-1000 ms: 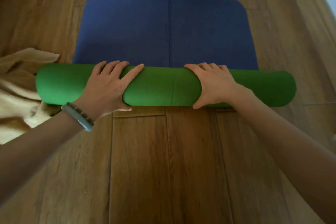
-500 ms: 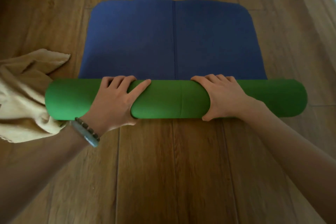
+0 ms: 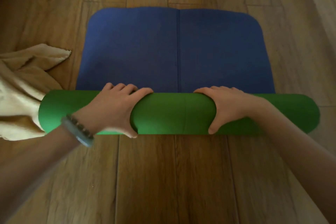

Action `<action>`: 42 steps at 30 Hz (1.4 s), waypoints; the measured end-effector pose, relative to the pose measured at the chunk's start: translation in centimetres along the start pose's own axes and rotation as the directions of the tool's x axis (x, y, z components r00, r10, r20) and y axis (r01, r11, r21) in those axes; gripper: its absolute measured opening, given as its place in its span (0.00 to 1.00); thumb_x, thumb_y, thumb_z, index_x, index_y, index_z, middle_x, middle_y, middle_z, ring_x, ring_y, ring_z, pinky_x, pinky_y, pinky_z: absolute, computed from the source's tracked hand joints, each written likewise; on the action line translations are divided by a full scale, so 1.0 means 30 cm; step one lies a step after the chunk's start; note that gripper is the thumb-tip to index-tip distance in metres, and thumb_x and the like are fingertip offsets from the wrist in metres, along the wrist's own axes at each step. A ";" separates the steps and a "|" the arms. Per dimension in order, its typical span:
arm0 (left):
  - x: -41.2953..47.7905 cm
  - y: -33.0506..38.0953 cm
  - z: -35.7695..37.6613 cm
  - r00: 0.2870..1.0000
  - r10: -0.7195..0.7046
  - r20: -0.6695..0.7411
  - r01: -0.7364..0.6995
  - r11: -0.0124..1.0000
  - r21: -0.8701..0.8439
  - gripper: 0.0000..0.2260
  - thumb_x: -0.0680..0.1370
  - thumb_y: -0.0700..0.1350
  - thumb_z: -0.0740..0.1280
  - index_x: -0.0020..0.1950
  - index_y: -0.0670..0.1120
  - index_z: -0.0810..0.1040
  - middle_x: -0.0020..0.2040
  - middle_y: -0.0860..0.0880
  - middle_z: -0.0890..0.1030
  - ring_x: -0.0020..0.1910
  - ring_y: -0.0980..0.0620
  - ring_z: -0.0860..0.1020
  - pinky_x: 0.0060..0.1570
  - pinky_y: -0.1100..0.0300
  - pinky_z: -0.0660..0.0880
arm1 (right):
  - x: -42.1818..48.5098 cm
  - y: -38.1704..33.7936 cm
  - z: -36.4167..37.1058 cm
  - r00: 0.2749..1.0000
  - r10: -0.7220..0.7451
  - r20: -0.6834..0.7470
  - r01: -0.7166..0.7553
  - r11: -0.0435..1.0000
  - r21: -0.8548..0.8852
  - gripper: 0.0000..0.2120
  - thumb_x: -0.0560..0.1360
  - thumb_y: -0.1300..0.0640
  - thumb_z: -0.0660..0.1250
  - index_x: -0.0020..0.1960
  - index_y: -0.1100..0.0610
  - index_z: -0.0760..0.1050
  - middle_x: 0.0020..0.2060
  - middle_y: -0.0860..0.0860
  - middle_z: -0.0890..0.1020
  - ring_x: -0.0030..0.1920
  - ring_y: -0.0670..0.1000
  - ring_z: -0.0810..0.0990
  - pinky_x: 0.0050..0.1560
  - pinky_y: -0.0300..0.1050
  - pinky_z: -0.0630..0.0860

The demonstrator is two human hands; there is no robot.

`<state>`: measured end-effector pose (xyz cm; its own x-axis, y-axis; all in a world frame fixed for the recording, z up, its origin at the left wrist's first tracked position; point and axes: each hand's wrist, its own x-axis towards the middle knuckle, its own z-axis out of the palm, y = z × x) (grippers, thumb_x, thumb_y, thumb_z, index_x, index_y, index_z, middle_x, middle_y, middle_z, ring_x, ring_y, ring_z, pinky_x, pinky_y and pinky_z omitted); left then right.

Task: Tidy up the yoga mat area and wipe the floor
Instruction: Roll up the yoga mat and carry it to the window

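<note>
A yoga mat (image 3: 174, 112) lies across the middle of a wooden plank floor (image 3: 163, 178), partly rolled into a thick green cylinder that runs left to right in front of the person. Beyond the roll, the mat's flat blue section (image 3: 174, 51) lies spread on the planks, with rounded far corners and a thin seam line down its centre. The left hand (image 3: 112, 107) grips the roll left of centre, its fingers curled over the top edge where green meets blue and the thumb pressed against the near side low down. The right hand (image 3: 231, 107) grips the roll right of centre in the same way, fingers over the top and thumb hooked down the near face. A bare stretch of green shows between the two hands. A beaded bracelet (image 3: 80, 125) and a grey band (image 3: 82, 139) sit together on the left wrist. A crumpled tan cloth (image 3: 20, 85) lies on the floor at the left, touching the roll's left end and running out of view.
</note>
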<state>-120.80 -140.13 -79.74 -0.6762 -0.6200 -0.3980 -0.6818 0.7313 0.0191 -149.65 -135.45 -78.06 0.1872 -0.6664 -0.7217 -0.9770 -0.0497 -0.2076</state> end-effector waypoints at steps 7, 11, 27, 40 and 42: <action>0.101 -0.077 -0.069 0.961 0.042 0.273 0.043 0.954 -0.298 0.49 0.52 0.66 0.76 0.67 0.67 0.53 0.57 0.58 0.71 0.57 0.52 0.72 0.55 0.53 0.69 | -0.054 -0.020 -0.002 0.981 0.070 -0.184 -0.072 0.997 -0.005 0.54 0.63 0.38 0.74 0.76 0.43 0.43 0.73 0.51 0.57 0.73 0.54 0.55 0.72 0.56 0.51; 0.129 -0.096 -0.092 0.941 0.053 0.334 0.095 0.906 -0.413 0.48 0.51 0.63 0.78 0.65 0.69 0.55 0.57 0.62 0.71 0.55 0.55 0.73 0.54 0.50 0.73 | -0.073 -0.062 0.148 0.932 0.060 -0.358 -0.128 0.977 -0.170 0.65 0.60 0.35 0.74 0.71 0.44 0.24 0.76 0.55 0.44 0.76 0.58 0.41 0.72 0.62 0.36; 0.084 -0.003 0.045 0.909 -0.098 -0.405 0.101 0.995 -0.013 0.54 0.51 0.61 0.79 0.73 0.44 0.64 0.65 0.39 0.73 0.63 0.38 0.72 0.64 0.45 0.63 | 0.100 0.024 -0.125 0.993 0.054 -0.106 -0.058 0.998 -0.035 0.59 0.54 0.44 0.80 0.75 0.42 0.46 0.67 0.49 0.65 0.66 0.55 0.64 0.66 0.59 0.60; 0.158 -0.069 -0.015 0.961 -0.086 -0.263 0.086 0.996 -0.012 0.54 0.52 0.66 0.74 0.73 0.50 0.60 0.65 0.47 0.72 0.61 0.43 0.71 0.61 0.48 0.65 | 0.045 0.048 0.115 0.762 0.031 -0.647 -0.183 0.969 -0.169 0.66 0.45 0.40 0.82 0.75 0.51 0.51 0.70 0.62 0.66 0.71 0.64 0.63 0.69 0.65 0.56; 0.157 -0.075 -0.017 0.954 -0.072 -0.289 0.070 0.997 -0.016 0.54 0.52 0.65 0.75 0.74 0.49 0.60 0.66 0.45 0.72 0.62 0.42 0.71 0.62 0.47 0.64 | 0.055 0.054 0.092 0.769 0.030 -0.639 -0.196 0.962 -0.191 0.64 0.48 0.42 0.82 0.75 0.51 0.51 0.70 0.62 0.67 0.70 0.63 0.64 0.70 0.64 0.57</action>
<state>-122.61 -144.83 -81.19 -0.6772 -0.7266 -0.1157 -0.7320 0.6813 0.0058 -150.63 -134.57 -81.41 0.0492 -0.9891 -0.1391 -0.9959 -0.0591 0.0680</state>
